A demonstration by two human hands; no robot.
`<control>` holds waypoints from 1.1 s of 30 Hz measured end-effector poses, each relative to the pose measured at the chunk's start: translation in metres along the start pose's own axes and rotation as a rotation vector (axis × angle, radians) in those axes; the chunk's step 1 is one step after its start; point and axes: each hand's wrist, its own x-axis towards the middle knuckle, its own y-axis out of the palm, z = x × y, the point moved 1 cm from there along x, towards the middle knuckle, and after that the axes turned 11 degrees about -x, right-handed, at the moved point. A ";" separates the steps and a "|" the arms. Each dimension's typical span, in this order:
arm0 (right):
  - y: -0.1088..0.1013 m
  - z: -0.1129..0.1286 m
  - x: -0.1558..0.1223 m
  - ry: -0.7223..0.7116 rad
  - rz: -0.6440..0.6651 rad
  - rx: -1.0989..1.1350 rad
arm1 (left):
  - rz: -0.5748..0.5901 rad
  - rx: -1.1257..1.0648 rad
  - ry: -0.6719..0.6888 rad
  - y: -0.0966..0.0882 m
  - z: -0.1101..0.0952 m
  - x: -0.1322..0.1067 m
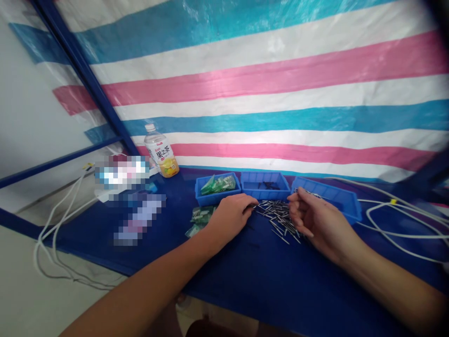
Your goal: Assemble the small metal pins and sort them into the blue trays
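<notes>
Green packets [219, 183] sit in the left bin [220, 198], dark slivers [268, 186] in the middle bin [264, 194]; the right bin [348, 206] is partly hidden. Nearer, thin rods [278, 217] lie heaped between the down-bent left hand [229, 217] and curled right hand [317, 217]; whether either grips one, I cannot tell.

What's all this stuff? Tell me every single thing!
Table: one, blue, centre
Striped sheet: one, white, pink and blue, behind table
Frame bars: several, blue, both sides
Wall: one, pale, left
Bottle: one, clear, table's back left
Bins: three, blue, table's back
Packets: several, green, in and before left bin
Thin pieces: many, silver and dark, table and bins
Cables: several, white, left and right
Pixelated things: count unclear, mixed colours, left
Left hand, left arm: one each, bare, left
Right hand, right arm: one each, bare, right
</notes>
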 end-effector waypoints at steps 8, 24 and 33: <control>0.002 0.001 -0.001 -0.003 0.023 -0.009 | -0.105 -0.063 0.078 -0.005 -0.003 0.004; 0.004 0.002 -0.004 0.000 0.061 -0.047 | -0.172 -0.147 0.015 -0.005 -0.016 0.003; 0.005 -0.001 -0.004 -0.017 0.108 -0.084 | -0.150 -0.122 0.051 -0.006 -0.021 0.000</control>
